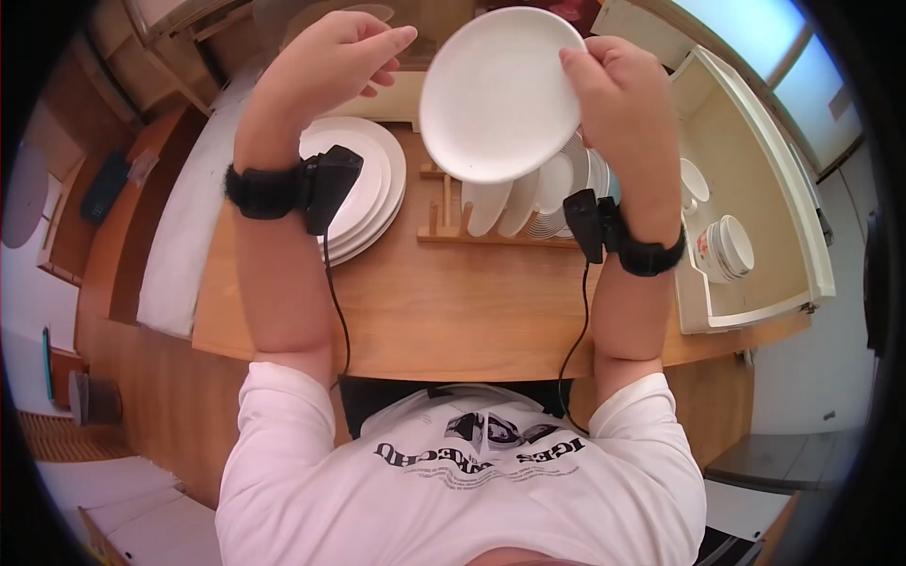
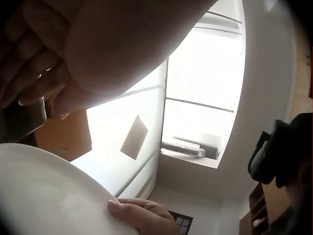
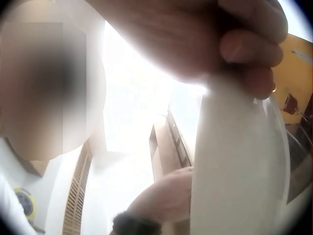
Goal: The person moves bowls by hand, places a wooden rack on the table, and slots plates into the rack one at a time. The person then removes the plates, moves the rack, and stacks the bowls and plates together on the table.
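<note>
A white oval plate is held up over the table, its face toward the head camera. My right hand pinches its right rim, thumb on the face and fingers behind. In the right wrist view the plate appears nearly edge-on below the curled fingers. My left hand is raised to the left of the plate, apart from it, with loosely bent fingers and nothing in them. Below stands a wooden dish rack with several white plates upright in it, partly hidden by the held plate.
A stack of large white plates lies left of the rack, partly behind the left forearm. At right, a cream open-fronted cabinet holds a stack of bowls and a white cup. The wooden table spans the front.
</note>
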Demonstrator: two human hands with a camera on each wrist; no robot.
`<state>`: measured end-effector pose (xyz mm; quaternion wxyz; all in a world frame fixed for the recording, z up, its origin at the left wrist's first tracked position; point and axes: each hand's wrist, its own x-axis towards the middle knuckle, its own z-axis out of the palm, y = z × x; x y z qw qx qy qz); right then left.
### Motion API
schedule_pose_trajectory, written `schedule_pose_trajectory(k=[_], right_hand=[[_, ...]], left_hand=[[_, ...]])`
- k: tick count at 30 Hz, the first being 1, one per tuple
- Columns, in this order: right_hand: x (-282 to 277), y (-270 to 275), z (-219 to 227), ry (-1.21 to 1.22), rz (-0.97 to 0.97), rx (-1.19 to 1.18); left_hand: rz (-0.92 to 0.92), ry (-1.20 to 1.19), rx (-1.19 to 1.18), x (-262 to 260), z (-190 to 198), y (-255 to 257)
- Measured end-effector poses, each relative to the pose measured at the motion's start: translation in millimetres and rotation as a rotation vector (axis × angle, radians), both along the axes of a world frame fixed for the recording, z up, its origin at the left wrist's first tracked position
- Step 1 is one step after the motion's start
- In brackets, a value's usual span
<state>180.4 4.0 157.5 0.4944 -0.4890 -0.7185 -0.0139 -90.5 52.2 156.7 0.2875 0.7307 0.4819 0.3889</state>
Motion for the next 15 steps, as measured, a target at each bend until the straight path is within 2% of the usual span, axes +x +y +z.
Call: schedule_pose_trajectory(k=[2, 3, 6, 11, 15], right_hand=[[7, -6, 10, 0.31, 0.126, -0.219], [14, 0, 8, 0.393, 0.213, -0.242], [17, 0, 14, 0.483, 0.265, -0.221], [23, 1, 16, 0.503, 0.307, -0.289], [24, -3, 18, 0.416, 0.305, -0.36]], left_hand=[[0.021, 0.01, -0.066, 6, 2, -4], [-0.016, -0.036, -0.106, 8, 3, -7], [-0.124, -0.166, -0.222, 12, 9, -15], [-0.359, -0.381, -0.271, 1, 8, -5], [-0.295, -0.409, -0.183, -1, 15, -17]])
